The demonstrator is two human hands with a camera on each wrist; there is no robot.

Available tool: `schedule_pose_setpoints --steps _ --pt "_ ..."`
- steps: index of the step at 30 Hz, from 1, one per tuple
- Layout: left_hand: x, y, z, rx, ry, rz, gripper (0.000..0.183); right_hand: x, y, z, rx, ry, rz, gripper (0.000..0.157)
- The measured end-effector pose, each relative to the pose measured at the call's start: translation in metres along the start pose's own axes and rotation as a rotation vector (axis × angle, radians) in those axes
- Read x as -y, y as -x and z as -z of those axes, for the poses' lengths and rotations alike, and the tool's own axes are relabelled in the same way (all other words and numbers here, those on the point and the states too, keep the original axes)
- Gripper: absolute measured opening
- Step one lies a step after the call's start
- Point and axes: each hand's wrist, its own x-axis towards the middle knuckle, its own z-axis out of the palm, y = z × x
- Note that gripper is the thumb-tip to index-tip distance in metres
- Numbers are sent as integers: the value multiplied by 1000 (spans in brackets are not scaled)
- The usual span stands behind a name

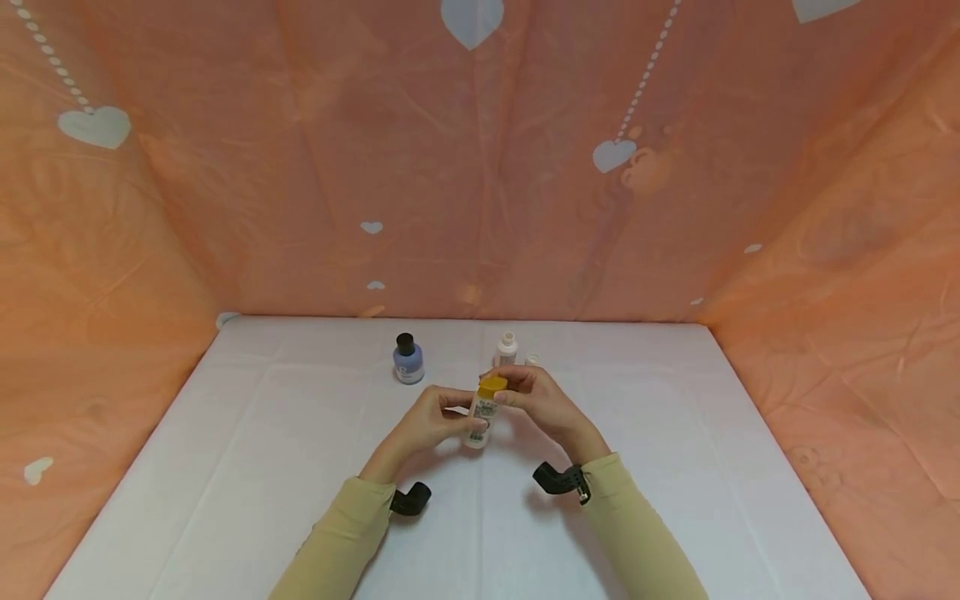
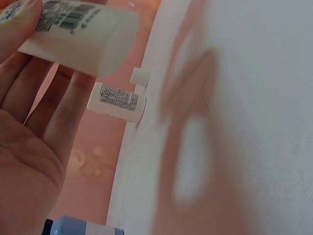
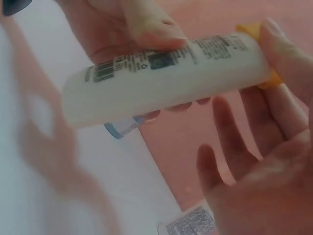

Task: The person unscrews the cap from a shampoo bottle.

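Observation:
My left hand [image 1: 427,423] grips a small white bottle [image 1: 483,415] with printed text and a barcode, thumb on the near side and fingers behind. The bottle tilts slightly, held above the white table. Its yellow cap [image 1: 492,385] is between the thumb and fingers of my right hand [image 1: 546,404]. In the right wrist view the right thumb presses the cap [image 3: 250,31] while the other fingers of that hand spread loosely. The left wrist view shows the bottle's base [image 2: 120,41] pointing away from the left palm.
Behind the hands stands an uncapped white bottle [image 1: 507,350], with a small white cap [image 1: 532,360] to its right. A blue bottle with a black lid [image 1: 408,365] is at the back left. An orange curtain [image 1: 480,250] borders the white tabletop [image 1: 285,433].

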Motion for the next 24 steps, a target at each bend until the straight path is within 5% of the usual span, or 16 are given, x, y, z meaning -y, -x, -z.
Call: schedule_pose_setpoints --steps 7,18,24 --pt "0 -2 -2 -67 3 1 37 0 0 -5 -108 -64 -35 38" --pt "-2 -6 -12 -278 -62 -64 32 25 3 -47 -565 310 188 41" --pt "-1 -7 -16 -352 -117 -81 29 22 3 -54 -669 358 238 41"
